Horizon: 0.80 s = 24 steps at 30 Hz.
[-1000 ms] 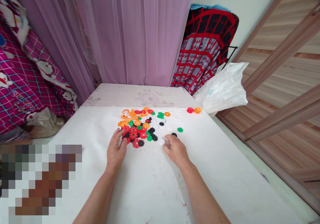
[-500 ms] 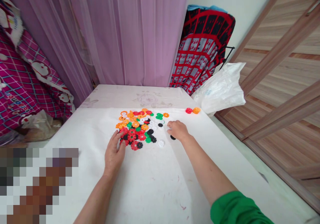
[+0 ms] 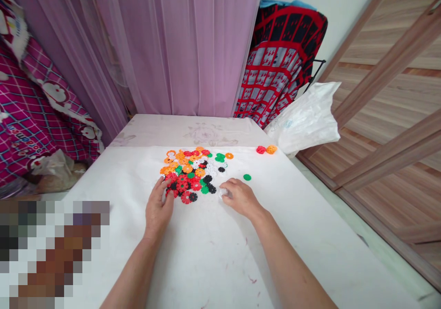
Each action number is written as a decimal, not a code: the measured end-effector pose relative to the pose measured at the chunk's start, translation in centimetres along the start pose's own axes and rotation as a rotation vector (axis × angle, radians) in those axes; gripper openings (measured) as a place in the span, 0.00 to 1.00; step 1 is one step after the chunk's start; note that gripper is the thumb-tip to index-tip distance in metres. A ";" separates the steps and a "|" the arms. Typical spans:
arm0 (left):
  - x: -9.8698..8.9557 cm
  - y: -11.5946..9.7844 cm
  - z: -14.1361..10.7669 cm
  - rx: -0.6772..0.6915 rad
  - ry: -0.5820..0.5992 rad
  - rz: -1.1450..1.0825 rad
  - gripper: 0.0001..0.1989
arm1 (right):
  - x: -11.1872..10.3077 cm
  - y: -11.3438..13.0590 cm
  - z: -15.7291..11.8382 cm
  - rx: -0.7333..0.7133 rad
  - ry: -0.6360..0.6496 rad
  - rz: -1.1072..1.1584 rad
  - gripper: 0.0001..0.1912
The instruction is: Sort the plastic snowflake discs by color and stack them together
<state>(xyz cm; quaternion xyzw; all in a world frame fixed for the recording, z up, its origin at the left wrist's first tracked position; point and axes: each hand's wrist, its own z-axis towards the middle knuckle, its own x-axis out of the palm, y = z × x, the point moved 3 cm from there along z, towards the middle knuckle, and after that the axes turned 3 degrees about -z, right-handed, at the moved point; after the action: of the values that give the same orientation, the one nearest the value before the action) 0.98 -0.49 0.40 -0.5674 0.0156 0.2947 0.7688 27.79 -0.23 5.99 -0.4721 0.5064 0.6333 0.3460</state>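
Observation:
A pile of notched plastic snowflake discs (image 3: 182,184) in red, orange, black, green and white lies spread on the white-covered table. At its left edge rests my left hand (image 3: 160,204), thumb and fingers apart, fingertips touching the red discs there. My right hand (image 3: 240,196) is right of the pile, thumb and fingers closed around a white snowflake disc (image 3: 222,192) low over the cloth. The fingers partly cover that disc. Behind the right hand lies a single green disc (image 3: 247,177).
A red ball (image 3: 261,150) and an orange ball (image 3: 272,149) sit near the table's far right edge. Past that edge is a white plastic bag (image 3: 305,118). Purple curtains (image 3: 179,47) hang behind the table (image 3: 206,254); wooden doors (image 3: 389,116) stand to the right.
My right hand has come down and slightly towards me, onto the white disc. The green disc behind it now shows. My left hand has hardly moved.

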 end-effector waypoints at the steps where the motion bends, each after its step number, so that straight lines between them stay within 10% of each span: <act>1: 0.0 0.0 0.0 -0.001 0.002 0.005 0.19 | 0.2 0.0 0.0 0.001 0.007 -0.009 0.17; 24: -0.1 -0.1 0.0 -0.004 0.024 0.015 0.19 | -0.6 -0.6 1.3 0.026 0.017 -0.066 0.12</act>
<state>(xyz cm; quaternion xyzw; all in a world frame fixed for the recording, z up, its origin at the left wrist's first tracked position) 0.95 -0.54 0.48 -0.5722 0.0286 0.2937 0.7651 28.15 1.19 6.39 -0.4893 0.5017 0.6110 0.3682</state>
